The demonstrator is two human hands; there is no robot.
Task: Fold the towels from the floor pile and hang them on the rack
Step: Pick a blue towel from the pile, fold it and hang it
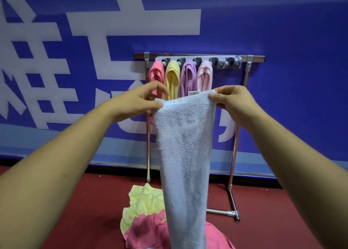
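Observation:
A light blue towel (185, 154) hangs long and narrow in front of me, folded lengthwise. My left hand (135, 102) pinches its top left corner and my right hand (233, 100) pinches its top right corner, both at chest height. Behind it stands the metal rack (233, 154) with a grey hook bar (222, 61). Several towels hang from the hooks: pink (156, 73), yellow (172, 75), purple (187, 75) and pale pink (205, 73). On the floor below lies the pile: a yellow towel (143, 201) and a pink towel (146, 231).
A blue wall banner (291, 79) with large white characters runs behind the rack. The floor is dark red carpet (84, 201). The rack's foot (233, 213) sticks out toward me at the right. The right hooks on the bar hold nothing.

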